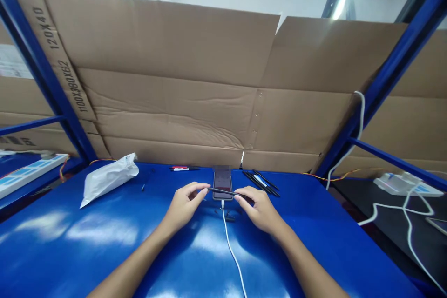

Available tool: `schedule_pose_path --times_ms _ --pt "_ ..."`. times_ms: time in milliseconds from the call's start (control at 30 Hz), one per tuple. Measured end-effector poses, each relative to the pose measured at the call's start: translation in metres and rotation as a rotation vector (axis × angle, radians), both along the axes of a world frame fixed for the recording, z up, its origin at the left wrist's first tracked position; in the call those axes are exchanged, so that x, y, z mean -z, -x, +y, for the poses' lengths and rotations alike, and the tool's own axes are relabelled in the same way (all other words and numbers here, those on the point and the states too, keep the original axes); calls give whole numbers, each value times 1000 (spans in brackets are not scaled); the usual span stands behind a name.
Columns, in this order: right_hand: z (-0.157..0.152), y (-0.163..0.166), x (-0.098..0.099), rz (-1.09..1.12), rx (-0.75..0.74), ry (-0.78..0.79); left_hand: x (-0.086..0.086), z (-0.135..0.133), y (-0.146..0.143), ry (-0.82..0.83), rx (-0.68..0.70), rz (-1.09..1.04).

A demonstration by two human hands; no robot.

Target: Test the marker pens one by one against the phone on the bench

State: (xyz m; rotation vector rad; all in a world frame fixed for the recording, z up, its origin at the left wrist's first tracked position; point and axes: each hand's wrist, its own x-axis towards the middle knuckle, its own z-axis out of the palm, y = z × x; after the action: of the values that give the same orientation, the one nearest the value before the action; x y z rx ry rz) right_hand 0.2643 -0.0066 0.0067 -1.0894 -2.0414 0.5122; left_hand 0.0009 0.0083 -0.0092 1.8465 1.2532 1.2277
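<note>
A slim black pen is held level across the middle of the view, with an end in each hand. My left hand pinches its left end between thumb and fingers. At the right end, my right hand grips it the same way. Behind the pen a phone rests against the cardboard side of the table, a white cable running from its lower edge toward me. Below the pen lie a few small dark pieces, too small to name. Several black pens lie just beyond my right hand.
The blue tabletop ends at a tall cardboard panel. A white plastic bag lies at back left; red, white and black pens lie near the panel. Blue frame posts flank the table. Power strips sit outside it.
</note>
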Motion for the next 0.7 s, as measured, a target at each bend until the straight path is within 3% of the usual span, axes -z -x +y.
schedule_pose_path --times_ms 167,333,533,700 --pt "-2 1 -2 -29 -22 17 -4 -4 0 -58 147 110" --pt "-7 -2 -7 -196 -52 20 -13 -8 9 -110 351 308" --pt "-13 0 -1 -381 -204 92 -23 -11 16 29 565 428" --pt "-15 5 1 -407 -197 90 -20 -11 16 17 553 563"
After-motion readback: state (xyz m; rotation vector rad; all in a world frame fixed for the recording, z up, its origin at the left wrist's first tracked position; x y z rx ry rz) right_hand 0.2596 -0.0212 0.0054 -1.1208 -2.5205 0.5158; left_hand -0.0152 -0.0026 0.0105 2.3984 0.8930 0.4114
